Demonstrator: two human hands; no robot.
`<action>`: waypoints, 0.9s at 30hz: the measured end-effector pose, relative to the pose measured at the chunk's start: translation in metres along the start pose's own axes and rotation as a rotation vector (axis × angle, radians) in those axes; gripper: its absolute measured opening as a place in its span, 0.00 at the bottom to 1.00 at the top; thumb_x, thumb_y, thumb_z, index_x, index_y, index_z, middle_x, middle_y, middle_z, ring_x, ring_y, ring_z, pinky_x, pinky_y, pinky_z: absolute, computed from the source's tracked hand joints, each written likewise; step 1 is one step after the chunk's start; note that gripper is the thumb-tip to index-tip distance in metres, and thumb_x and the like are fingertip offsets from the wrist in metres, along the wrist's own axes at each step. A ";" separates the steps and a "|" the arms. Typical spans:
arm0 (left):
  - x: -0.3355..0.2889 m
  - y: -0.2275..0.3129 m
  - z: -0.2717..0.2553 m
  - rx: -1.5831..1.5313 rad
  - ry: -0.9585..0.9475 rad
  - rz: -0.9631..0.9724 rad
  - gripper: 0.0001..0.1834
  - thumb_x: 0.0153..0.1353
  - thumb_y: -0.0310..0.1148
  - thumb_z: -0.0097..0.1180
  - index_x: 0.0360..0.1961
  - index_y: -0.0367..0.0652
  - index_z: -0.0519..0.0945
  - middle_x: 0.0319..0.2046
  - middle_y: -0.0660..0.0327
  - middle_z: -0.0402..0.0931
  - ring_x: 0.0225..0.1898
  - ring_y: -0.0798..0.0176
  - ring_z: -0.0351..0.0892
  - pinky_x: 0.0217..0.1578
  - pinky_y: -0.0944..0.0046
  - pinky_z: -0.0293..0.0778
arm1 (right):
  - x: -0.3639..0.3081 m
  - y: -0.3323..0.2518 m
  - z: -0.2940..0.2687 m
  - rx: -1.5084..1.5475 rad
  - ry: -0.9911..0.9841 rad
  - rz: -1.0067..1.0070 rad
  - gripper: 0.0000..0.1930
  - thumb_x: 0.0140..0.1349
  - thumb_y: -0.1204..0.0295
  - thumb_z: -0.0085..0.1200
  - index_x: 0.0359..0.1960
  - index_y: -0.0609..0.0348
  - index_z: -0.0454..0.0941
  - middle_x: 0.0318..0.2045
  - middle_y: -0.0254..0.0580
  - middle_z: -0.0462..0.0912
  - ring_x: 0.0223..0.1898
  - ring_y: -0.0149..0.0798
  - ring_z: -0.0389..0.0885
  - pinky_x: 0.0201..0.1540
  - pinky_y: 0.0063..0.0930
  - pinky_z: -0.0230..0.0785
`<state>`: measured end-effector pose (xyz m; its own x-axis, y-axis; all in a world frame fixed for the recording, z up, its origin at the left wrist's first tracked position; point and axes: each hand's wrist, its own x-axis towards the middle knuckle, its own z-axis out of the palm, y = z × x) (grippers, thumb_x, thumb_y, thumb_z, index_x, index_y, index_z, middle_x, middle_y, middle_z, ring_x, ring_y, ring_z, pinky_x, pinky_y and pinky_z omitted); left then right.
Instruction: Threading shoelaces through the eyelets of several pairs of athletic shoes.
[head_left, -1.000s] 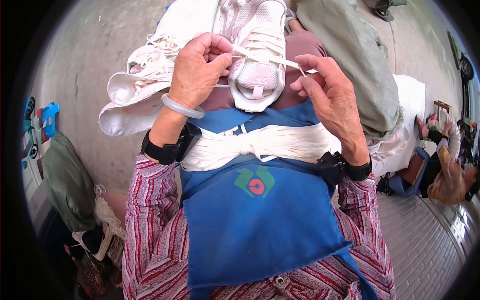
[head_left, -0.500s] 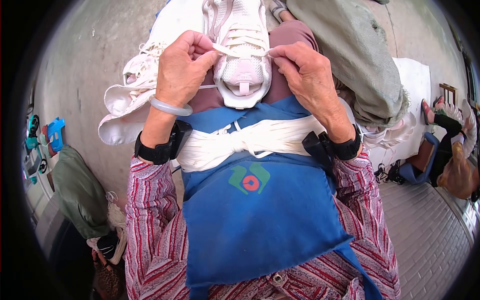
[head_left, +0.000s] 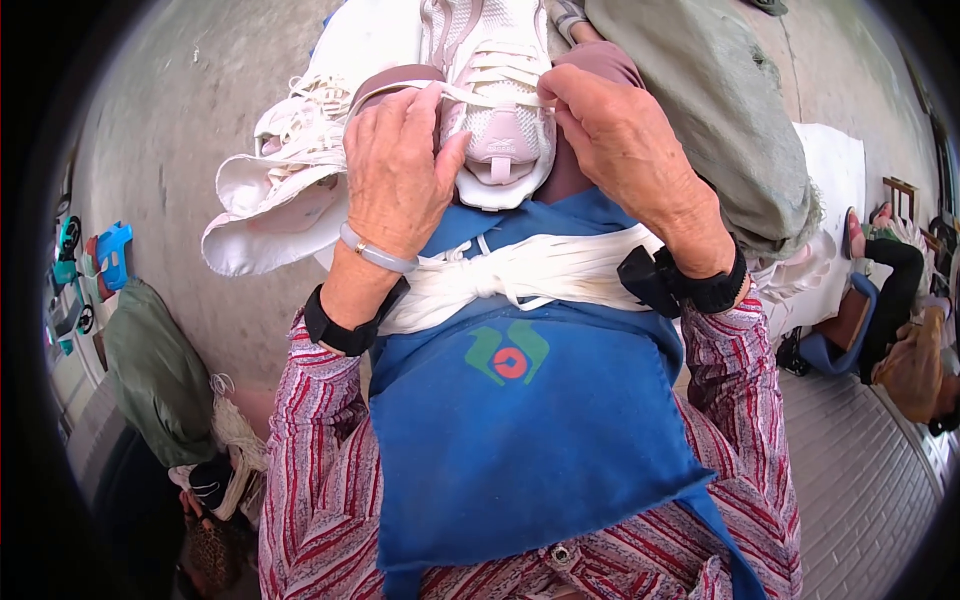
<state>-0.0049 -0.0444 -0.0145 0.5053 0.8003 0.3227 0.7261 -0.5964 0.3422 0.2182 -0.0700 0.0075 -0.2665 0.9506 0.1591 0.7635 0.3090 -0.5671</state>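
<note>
A white and pale-pink sneaker (head_left: 498, 110), its tongue and heel towards me, lies on my lap between both hands. Along its left side is my left hand (head_left: 400, 170), thumb apart from the fingers, with fingertips at the shoe's edge. A white shoelace (head_left: 400, 86) runs from the eyelets out over those fingers and loops down behind the hand. My right hand (head_left: 625, 150) pinches at the right eyelet edge, forefinger and thumb closed on the lace there; the tips are partly hidden. A bundle of white laces (head_left: 500, 277) lies tied across my blue apron (head_left: 530, 440).
More white shoes (head_left: 285, 200) with loose laces are heaped left of my knee. A grey-green cloth (head_left: 710, 110) covers something on the right, beside a white sheet (head_left: 835, 200). Another person (head_left: 905, 330) sits at far right, near a blue chair (head_left: 850, 320).
My left hand has come down and closer to the shoe, its thumb and forefinger parting from the lace. The lace now loops out to the left. My right hand stays at the right eyelets.
</note>
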 end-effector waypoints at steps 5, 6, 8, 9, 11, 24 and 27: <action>0.006 -0.013 0.011 -0.024 0.015 0.065 0.17 0.55 0.29 0.57 0.47 0.38 0.76 0.41 0.54 0.75 0.44 0.50 0.72 0.49 0.53 0.67 | 0.006 0.005 0.008 0.056 0.093 -0.029 0.07 0.58 0.77 0.52 0.38 0.63 0.73 0.24 0.55 0.78 0.30 0.57 0.79 0.32 0.45 0.70; 0.008 -0.017 0.013 -0.056 0.017 0.085 0.15 0.56 0.27 0.55 0.46 0.37 0.76 0.40 0.54 0.76 0.43 0.50 0.73 0.47 0.53 0.67 | 0.005 0.007 0.011 0.118 0.108 0.057 0.09 0.57 0.75 0.54 0.39 0.63 0.72 0.25 0.54 0.77 0.31 0.57 0.79 0.32 0.45 0.70; 0.012 -0.023 0.015 -0.088 0.006 0.103 0.14 0.56 0.27 0.54 0.45 0.37 0.76 0.38 0.53 0.76 0.41 0.50 0.74 0.46 0.54 0.68 | -0.003 0.009 0.015 0.090 0.176 0.055 0.11 0.56 0.73 0.57 0.39 0.62 0.73 0.27 0.53 0.77 0.32 0.55 0.79 0.33 0.44 0.69; 0.014 -0.026 0.017 -0.128 -0.006 0.130 0.14 0.56 0.26 0.54 0.44 0.36 0.76 0.37 0.53 0.76 0.40 0.49 0.74 0.45 0.55 0.69 | -0.006 0.007 0.016 0.056 0.248 0.062 0.14 0.54 0.70 0.61 0.39 0.62 0.73 0.30 0.51 0.77 0.33 0.53 0.78 0.35 0.43 0.69; 0.018 -0.029 0.020 -0.162 0.003 0.125 0.14 0.58 0.25 0.52 0.45 0.36 0.76 0.36 0.51 0.77 0.40 0.48 0.75 0.44 0.54 0.70 | -0.014 -0.004 0.018 -0.087 0.272 0.068 0.16 0.52 0.67 0.63 0.38 0.62 0.73 0.31 0.50 0.76 0.34 0.52 0.77 0.37 0.41 0.68; 0.032 -0.014 0.014 -0.195 0.073 0.165 0.12 0.54 0.20 0.53 0.41 0.41 0.77 0.30 0.53 0.78 0.34 0.49 0.77 0.39 0.55 0.72 | -0.011 -0.010 0.029 -0.001 0.310 0.215 0.11 0.53 0.78 0.52 0.39 0.64 0.72 0.32 0.54 0.73 0.33 0.57 0.76 0.37 0.45 0.70; 0.033 -0.007 0.010 -0.105 0.022 0.204 0.12 0.51 0.21 0.53 0.39 0.44 0.77 0.26 0.56 0.77 0.32 0.52 0.76 0.40 0.56 0.71 | -0.012 -0.012 0.031 0.024 0.330 0.157 0.15 0.52 0.80 0.52 0.43 0.64 0.71 0.33 0.53 0.74 0.34 0.57 0.77 0.38 0.44 0.72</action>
<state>0.0114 -0.0137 -0.0148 0.6258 0.6615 0.4133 0.5568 -0.7499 0.3573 0.1939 -0.0860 -0.0126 0.0603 0.9460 0.3186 0.7651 0.1612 -0.6234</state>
